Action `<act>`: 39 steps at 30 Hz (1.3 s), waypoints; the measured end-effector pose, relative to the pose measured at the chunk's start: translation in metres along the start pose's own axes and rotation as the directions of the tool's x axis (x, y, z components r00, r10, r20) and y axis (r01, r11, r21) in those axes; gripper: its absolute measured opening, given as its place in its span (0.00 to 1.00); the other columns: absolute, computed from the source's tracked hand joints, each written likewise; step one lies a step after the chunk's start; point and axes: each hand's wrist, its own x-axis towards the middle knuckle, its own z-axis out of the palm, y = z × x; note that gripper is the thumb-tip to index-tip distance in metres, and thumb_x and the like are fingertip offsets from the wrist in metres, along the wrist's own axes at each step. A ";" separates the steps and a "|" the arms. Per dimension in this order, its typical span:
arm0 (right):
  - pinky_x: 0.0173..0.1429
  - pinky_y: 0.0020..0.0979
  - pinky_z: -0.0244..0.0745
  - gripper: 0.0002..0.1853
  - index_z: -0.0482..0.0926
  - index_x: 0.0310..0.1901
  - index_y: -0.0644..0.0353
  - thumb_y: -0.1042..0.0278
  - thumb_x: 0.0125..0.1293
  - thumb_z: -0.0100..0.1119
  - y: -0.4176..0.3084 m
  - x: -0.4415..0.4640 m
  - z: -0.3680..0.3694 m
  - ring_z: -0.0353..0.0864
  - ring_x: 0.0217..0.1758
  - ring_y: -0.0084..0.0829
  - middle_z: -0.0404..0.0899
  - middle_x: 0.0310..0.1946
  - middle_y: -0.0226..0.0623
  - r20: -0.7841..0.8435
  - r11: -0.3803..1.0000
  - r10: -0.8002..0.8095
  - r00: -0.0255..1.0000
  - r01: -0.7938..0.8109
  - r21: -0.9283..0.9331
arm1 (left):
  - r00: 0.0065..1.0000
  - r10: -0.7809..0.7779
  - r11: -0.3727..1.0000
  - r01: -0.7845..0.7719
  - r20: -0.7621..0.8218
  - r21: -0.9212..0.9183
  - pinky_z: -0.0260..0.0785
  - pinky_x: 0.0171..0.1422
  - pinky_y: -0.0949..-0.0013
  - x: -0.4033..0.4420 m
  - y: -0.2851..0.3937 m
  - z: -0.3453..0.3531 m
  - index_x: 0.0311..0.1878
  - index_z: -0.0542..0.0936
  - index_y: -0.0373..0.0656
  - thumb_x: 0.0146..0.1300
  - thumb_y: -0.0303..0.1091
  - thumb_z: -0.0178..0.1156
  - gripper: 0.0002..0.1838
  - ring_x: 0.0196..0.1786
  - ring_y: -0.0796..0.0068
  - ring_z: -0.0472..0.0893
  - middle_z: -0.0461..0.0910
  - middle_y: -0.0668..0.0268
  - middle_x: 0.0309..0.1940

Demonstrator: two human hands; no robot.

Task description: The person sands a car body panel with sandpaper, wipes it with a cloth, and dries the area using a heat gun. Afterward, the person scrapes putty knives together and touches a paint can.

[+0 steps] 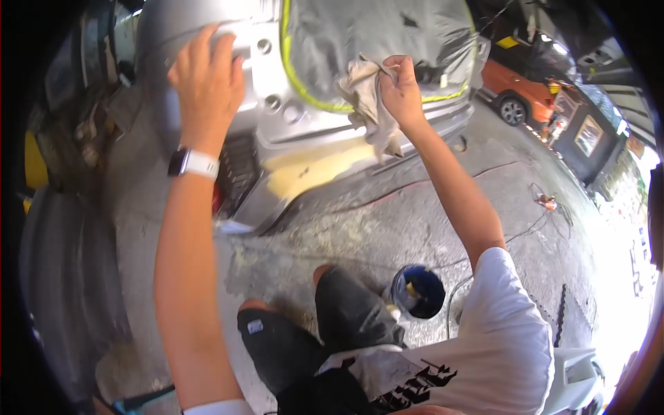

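My left hand point(205, 86) is at the rear corner of a silver car body point(242, 21), its fingers apart and nothing in them. Whether its fingertips touch the panel I cannot tell. My right hand point(404, 93) pinches a crumpled beige cloth point(366, 93), which hangs down in front of the car's rear. Behind the cloth, grey masking film point(332, 41) covers the window area, bordered by yellow-green tape point(294, 76). Lower on the body is a pale yellow filler patch point(311, 169). Round holes show in the bare panel beside the tape.
A dark blue bucket point(418, 292) with something yellowish inside stands on the concrete floor point(277, 242) by my knees. A hose point(408, 185) crosses the floor below the car. An orange car point(515, 86) is parked at the upper right. Dark curved panels point(69, 263) stand at the left.
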 end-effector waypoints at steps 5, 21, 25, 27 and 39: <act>0.59 0.48 0.77 0.17 0.73 0.55 0.58 0.68 0.65 0.61 0.068 0.121 -0.043 0.80 0.58 0.57 0.81 0.51 0.58 -0.123 0.872 -0.093 0.988 0.021 -0.489 | 0.999 -0.008 1.000 0.008 0.031 0.003 0.62 0.69 0.49 0.005 0.006 -0.007 0.61 0.78 0.47 0.66 0.33 0.63 0.20 0.66 0.55 0.72 0.73 0.62 0.67; 0.47 0.43 0.79 0.16 0.84 0.48 0.60 0.57 0.67 0.65 0.008 -0.323 -0.199 0.85 0.40 0.47 0.85 0.36 0.47 0.365 0.668 0.637 0.679 -0.250 -0.701 | 0.876 0.450 0.822 -0.330 0.175 -0.464 0.58 0.75 0.52 0.000 -0.004 -0.011 0.46 0.84 0.39 0.59 0.39 0.67 0.16 0.72 0.58 0.67 0.75 0.59 0.66; 0.46 0.36 0.82 0.15 0.84 0.52 0.59 0.59 0.70 0.66 -0.051 -0.413 -0.224 0.89 0.41 0.36 0.88 0.41 0.46 0.255 0.489 0.826 0.502 -0.416 -0.767 | 0.885 0.420 0.820 -0.275 0.201 -0.503 0.58 0.76 0.53 -0.004 -0.009 -0.006 0.41 0.84 0.36 0.58 0.35 0.65 0.12 0.71 0.60 0.69 0.79 0.58 0.57; 0.48 0.37 0.82 0.16 0.84 0.52 0.61 0.58 0.71 0.66 -0.081 -0.430 -0.218 0.89 0.43 0.37 0.88 0.41 0.46 0.264 0.486 0.822 0.505 -0.379 -0.788 | 0.898 0.403 0.816 -0.267 0.174 -0.513 0.58 0.77 0.54 -0.005 -0.007 -0.003 0.41 0.84 0.35 0.58 0.32 0.63 0.11 0.71 0.61 0.69 0.80 0.57 0.54; 0.52 0.41 0.81 0.15 0.81 0.53 0.66 0.65 0.70 0.62 -0.175 -0.402 -0.201 0.87 0.47 0.46 0.82 0.49 0.49 0.115 0.441 0.725 0.679 -0.328 -0.836 | 0.919 0.365 0.845 -0.260 0.150 -0.466 0.53 0.81 0.57 -0.014 -0.006 0.005 0.51 0.84 0.36 0.64 0.33 0.62 0.15 0.73 0.65 0.66 0.78 0.59 0.59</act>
